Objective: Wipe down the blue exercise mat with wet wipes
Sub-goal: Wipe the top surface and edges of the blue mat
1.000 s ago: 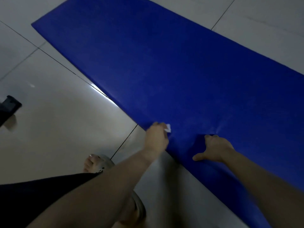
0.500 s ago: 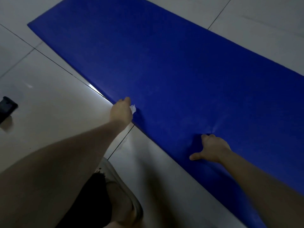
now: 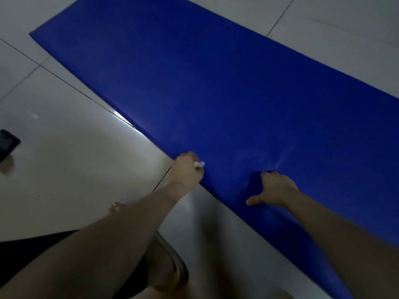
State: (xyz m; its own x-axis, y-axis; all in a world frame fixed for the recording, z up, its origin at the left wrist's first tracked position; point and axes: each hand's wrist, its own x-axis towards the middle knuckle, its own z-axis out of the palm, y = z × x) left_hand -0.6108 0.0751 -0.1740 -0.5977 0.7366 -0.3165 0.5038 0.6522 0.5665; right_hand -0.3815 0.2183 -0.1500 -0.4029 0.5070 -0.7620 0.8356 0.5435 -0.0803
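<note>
The blue exercise mat (image 3: 226, 87) lies diagonally across the pale tiled floor, from upper left to lower right. My left hand (image 3: 186, 169) sits at the mat's near edge and grips a small white wet wipe (image 3: 199, 164), of which only a corner shows. My right hand (image 3: 274, 188) presses down on the mat a little further right, fingers curled into the surface and thumb stretched out to the left. The mat creases around its fingertips.
A dark flat object (image 3: 7, 144) lies on the floor at the far left. My foot in a sandal (image 3: 172, 264) and my bare knee with dark shorts (image 3: 32, 255) fill the bottom left. Grey floor tiles (image 3: 75, 158) surround the mat.
My left hand slid left along the mat's near edge with the wipe, then came back right towards my right hand. My right hand stayed pressed in place.
</note>
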